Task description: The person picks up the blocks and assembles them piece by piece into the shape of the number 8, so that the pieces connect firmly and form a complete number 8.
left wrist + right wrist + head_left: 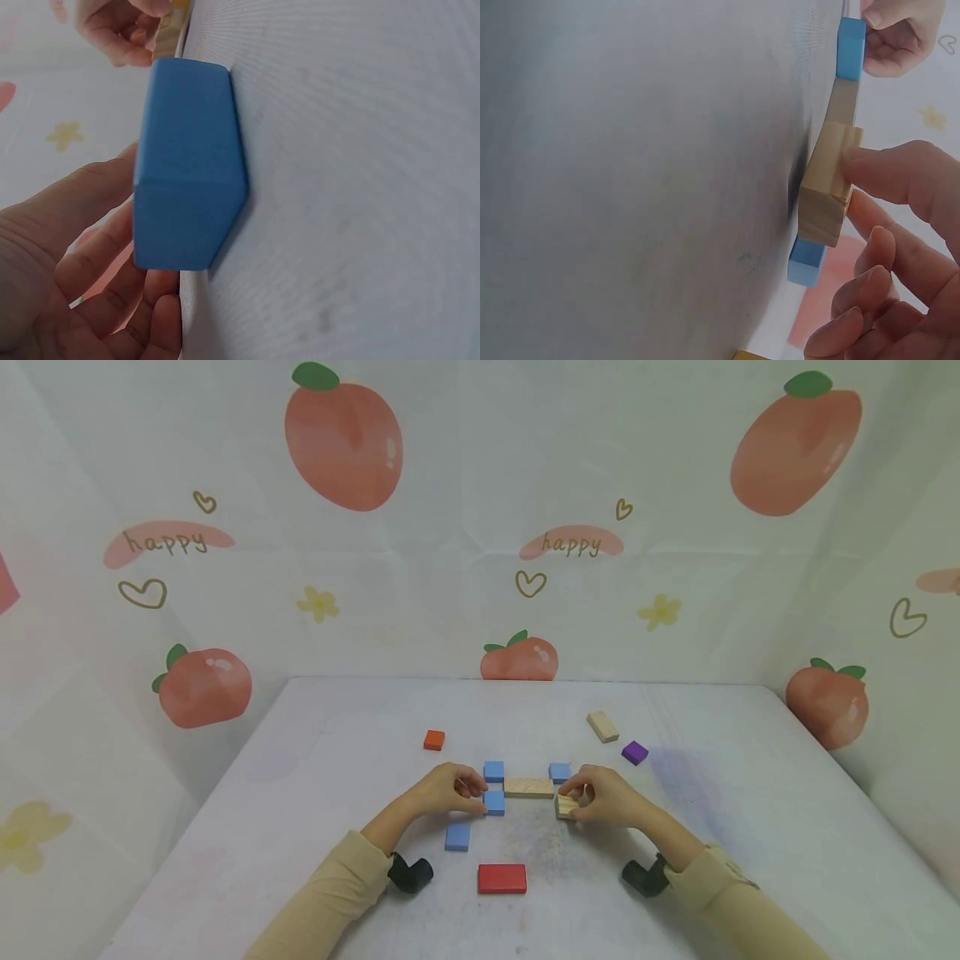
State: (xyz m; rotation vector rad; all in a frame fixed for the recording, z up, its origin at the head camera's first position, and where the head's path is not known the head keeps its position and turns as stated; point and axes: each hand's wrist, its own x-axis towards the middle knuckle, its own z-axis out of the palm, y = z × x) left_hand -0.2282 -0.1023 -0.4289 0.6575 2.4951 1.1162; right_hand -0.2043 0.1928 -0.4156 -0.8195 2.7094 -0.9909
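My left hand (452, 789) holds a blue block (493, 802) at its left side, thumb near and fingers far. In the left wrist view, a larger-looking blue block (187, 150) stands in front of the left hand (82, 277) and hides its fingertips. A short wooden block (567, 807) is pinched by my right hand (609, 797) between thumb and fingers, its grain showing in the right wrist view. Between the hands lies a long wooden block (528, 788), with another blue block (559, 772) just beyond the right fingers.
Another blue block (493, 771) sits behind the held blue one; one more (457, 837) lies nearer the left wrist. A red block (502, 878) lies in front. Farther back are an orange block (434, 740), a wooden block (603, 727) and a purple block (635, 752).
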